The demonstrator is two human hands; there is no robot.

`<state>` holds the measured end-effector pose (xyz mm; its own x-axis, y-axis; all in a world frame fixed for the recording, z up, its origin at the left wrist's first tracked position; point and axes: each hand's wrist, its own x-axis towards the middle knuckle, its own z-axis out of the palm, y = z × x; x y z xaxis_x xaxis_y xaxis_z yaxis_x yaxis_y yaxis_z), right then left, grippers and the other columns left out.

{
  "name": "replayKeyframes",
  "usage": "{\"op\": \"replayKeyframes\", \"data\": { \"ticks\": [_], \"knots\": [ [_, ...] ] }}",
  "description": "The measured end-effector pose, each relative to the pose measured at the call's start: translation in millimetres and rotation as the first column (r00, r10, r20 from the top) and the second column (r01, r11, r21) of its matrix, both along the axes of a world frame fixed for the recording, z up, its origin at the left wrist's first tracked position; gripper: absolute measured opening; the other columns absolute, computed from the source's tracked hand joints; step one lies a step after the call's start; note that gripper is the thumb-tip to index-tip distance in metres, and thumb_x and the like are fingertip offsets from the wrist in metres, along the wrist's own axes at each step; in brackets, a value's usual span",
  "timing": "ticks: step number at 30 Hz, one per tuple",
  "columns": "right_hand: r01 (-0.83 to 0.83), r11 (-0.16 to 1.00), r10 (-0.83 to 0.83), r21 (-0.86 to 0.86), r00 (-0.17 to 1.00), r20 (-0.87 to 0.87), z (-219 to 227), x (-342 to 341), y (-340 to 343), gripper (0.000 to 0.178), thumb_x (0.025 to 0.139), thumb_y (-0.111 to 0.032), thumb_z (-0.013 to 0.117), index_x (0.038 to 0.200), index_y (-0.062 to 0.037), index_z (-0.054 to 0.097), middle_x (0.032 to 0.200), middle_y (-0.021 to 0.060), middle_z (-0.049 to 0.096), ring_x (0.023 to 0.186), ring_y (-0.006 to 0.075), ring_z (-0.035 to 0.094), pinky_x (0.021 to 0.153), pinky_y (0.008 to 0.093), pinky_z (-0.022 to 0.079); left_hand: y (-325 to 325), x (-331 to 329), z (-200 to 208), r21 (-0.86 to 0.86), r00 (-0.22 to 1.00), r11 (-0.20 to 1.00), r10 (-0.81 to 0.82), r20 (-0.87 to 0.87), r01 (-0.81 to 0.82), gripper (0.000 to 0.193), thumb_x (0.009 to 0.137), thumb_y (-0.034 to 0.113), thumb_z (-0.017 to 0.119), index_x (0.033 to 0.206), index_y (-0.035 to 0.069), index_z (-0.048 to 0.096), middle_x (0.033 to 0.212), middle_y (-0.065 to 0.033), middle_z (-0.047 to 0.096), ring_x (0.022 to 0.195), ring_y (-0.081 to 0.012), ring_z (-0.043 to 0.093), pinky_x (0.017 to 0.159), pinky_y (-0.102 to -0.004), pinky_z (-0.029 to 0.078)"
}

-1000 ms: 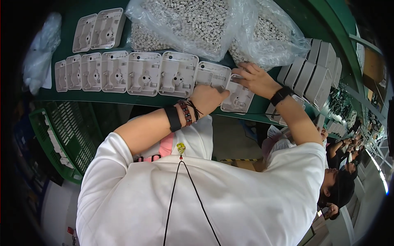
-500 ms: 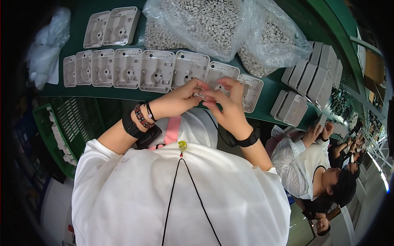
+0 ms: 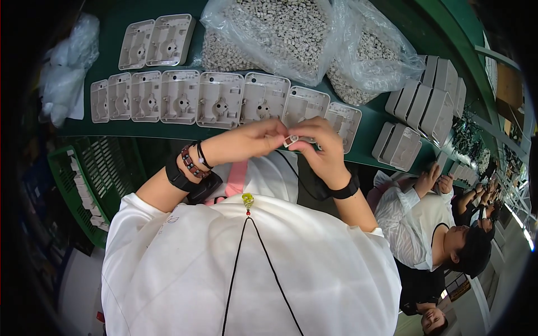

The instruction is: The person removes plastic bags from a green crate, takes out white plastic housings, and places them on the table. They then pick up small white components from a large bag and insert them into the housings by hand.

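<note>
A small white plastic part (image 3: 290, 140) with a round boss is pinched at the fingertips of both hands, just in front of the bench edge. My left hand (image 3: 259, 138) closes on it from the left, fingers bent together. From the other side my right hand (image 3: 321, 144) grips it between thumb and curled fingers. Behind the hands runs a row of open light-grey plastic housings (image 3: 220, 99), each with a round boss inside. My right hand partly covers the housings at the row's right end.
Large clear bags of small white parts (image 3: 286, 33) stand at the back of the green bench (image 3: 168, 127). Two more housings (image 3: 170, 40) lie back left, near crumpled plastic (image 3: 70, 61). Stacked housings (image 3: 417, 106) stand right, beside a co-worker (image 3: 414, 224). A green crate (image 3: 84, 185) sits lower left.
Both hands have drawn together and slightly lower around the small part, which now shows more clearly. The fingers of my right hand have curled in.
</note>
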<state>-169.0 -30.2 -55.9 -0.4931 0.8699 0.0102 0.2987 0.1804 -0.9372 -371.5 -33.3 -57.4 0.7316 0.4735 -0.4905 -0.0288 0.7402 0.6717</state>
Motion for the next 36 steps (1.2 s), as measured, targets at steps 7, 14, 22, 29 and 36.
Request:
{"op": "replayKeyframes", "data": {
  "ticks": [7, 14, 22, 29, 36],
  "knots": [
    [0.058, 0.972, -0.056, 0.228, 0.998, -0.016, 3, -10, -2, 0.024, 0.067, -0.014, 0.07, 0.088, -0.0065, 0.062, 0.084, 0.0056, 0.058, 0.074, 0.0212, 0.052, 0.07, 0.0298, 0.041, -5, 8, -2, 0.048, 0.996, 0.998, 0.032, 0.078, -0.036, 0.026, 0.088, 0.031, 0.05, 0.09, 0.006, 0.049, 0.067, 0.006, 0.04, 0.056, -0.003, 0.029, 0.048, -0.0176, 0.026],
    [-0.04, 0.997, 0.039, 0.059, 0.999, 0.013, 1, -2, -8, 0.016, 0.073, -0.012, 0.065, 0.085, -0.0033, 0.059, 0.079, 0.0065, 0.057, 0.068, 0.0207, 0.053, 0.064, 0.0297, 0.042, -4, 13, -7, 0.1, 0.994, 0.993, 0.063, -0.091, -0.054, 0.025, 0.087, 0.03, 0.052, 0.08, 0.006, 0.049, 0.065, 0.0068, 0.041, 0.055, -0.0031, 0.029, 0.048, -0.018, 0.026],
    [0.141, 0.883, -0.221, -0.447, 0.966, -0.132, -12, 8, -21, 0.007, 0.078, -0.002, 0.057, 0.085, -0.0009, 0.057, 0.077, 0.0078, 0.058, 0.067, 0.0151, 0.057, 0.061, 0.0246, 0.045, -5, 29, -5, 0.058, 0.994, 0.993, 0.103, -0.035, -0.101, 0.025, 0.088, 0.028, 0.05, 0.078, 0.006, 0.051, 0.065, 0.0055, 0.044, 0.056, -0.0027, 0.032, 0.048, -0.0194, 0.028],
    [-0.121, 0.987, 0.13, -0.104, 0.988, 0.082, -11, 21, 16, 0.006, 0.076, 0.0, 0.058, 0.082, -0.001, 0.057, 0.073, 0.007, 0.058, 0.065, 0.0175, 0.057, 0.059, 0.0261, 0.045, -7, 34, -28, 0.283, 0.977, 0.957, 0.12, -0.176, -0.066, 0.027, 0.088, 0.031, 0.049, 0.08, 0.005, 0.051, 0.066, 0.0021, 0.047, 0.058, -0.0069, 0.037, 0.051, -0.0225, 0.033],
    [-0.459, 0.768, 0.262, 0.447, 0.862, 0.435, -53, 34, 78, 0.009, 0.067, -0.009, 0.062, 0.075, -0.0081, 0.06, 0.079, 0.0038, 0.054, 0.069, 0.022, 0.052, 0.059, 0.0317, 0.042, -4, 40, -62, 0.632, 0.564, 0.686, 0.38, -0.733, 0.36, 0.029, 0.078, 0.031, 0.06, 0.078, 0.003, 0.05, 0.064, -0.0106, 0.058, 0.059, -0.0249, 0.059, 0.052, -0.0341, 0.043]
  ]
}}
